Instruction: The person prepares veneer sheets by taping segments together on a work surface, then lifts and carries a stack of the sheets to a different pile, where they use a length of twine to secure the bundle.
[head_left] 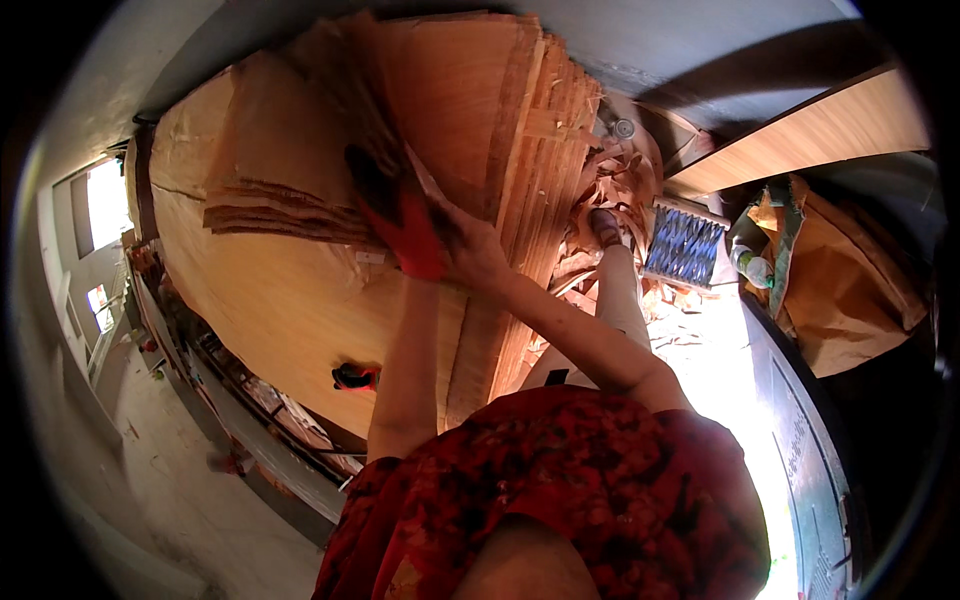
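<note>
Txt, nos. — none legible

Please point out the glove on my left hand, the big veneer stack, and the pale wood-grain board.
Red-and-black glove [418, 240], head view: red part near the wrist.
Veneer stack [310, 300], head view: bare top sheet.
Wood-grain board [812, 140], head view: broad face.

Ragged, rough-edged wood sheets meet the matt glove on my left fingers; below those fingers spreads a smooth wood panel.

worn glove: red, black | held sheets: brown | pile: tan | shirt: red, dark-blotched
</note>
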